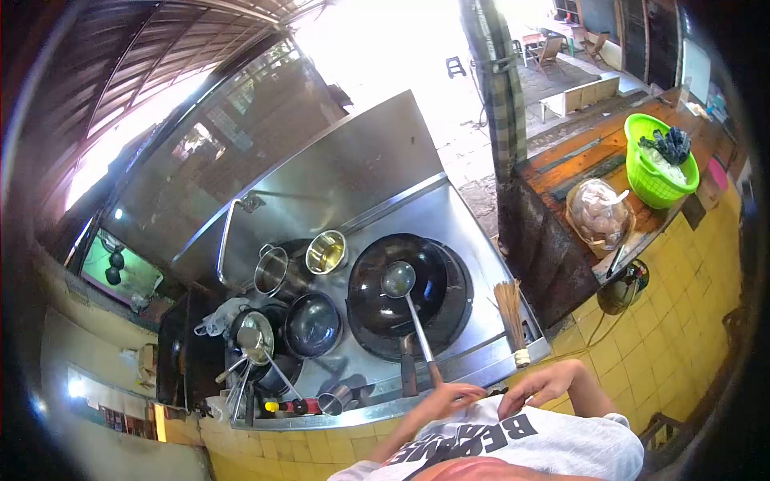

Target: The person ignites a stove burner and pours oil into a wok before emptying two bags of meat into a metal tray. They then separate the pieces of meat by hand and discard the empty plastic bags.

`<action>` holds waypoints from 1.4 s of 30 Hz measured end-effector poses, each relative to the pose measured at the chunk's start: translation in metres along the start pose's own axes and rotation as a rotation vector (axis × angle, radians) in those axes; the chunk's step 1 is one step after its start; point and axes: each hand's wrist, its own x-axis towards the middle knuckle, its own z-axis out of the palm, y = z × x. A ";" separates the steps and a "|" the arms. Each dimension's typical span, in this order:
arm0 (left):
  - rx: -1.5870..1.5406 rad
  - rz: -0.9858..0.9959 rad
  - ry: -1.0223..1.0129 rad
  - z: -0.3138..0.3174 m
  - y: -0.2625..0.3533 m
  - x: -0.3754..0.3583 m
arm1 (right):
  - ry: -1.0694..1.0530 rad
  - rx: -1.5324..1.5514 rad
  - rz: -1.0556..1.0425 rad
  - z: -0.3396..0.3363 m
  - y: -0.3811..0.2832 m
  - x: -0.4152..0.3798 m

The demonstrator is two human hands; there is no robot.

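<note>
In the head view, my left hand [451,395] is at the counter's front edge, fingers stretched out, beside the wooden end of a ladle [416,325]. The ladle's bowl rests inside a large black wok [377,276] on the steel stove. My right hand [547,385] is curled against the white shirt [553,433], its fingertips bent down; what they hold, if anything, is hidden. Just above it, a stick whisk [508,309] lies at the stove's right edge.
To the left stand a smaller wok [313,325], a pot of yellowish liquid [326,252], a strainer [250,338] and a metal cup [334,398]. A green basket [659,180] and a bag-lined bowl [599,216] sit on the wooden counter at right.
</note>
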 end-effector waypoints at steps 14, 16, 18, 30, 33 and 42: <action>0.005 0.097 -0.319 0.086 0.030 0.102 | 0.401 0.314 -0.244 0.050 0.019 -0.043; 0.053 0.140 -0.418 0.083 0.037 0.106 | 0.383 0.255 -0.188 0.056 0.011 -0.045; 0.038 0.158 -0.455 0.079 0.040 0.103 | 0.363 0.199 -0.130 0.061 0.000 -0.040; -0.398 0.006 0.026 0.021 -0.066 0.012 | 0.679 -0.643 0.198 0.027 -0.032 0.039; -0.477 -0.056 0.169 0.020 -0.100 -0.014 | 0.810 -1.023 0.438 -0.004 0.002 0.059; -0.205 -0.198 0.611 0.015 -0.057 -0.059 | 1.042 -0.787 0.472 -0.069 0.116 0.126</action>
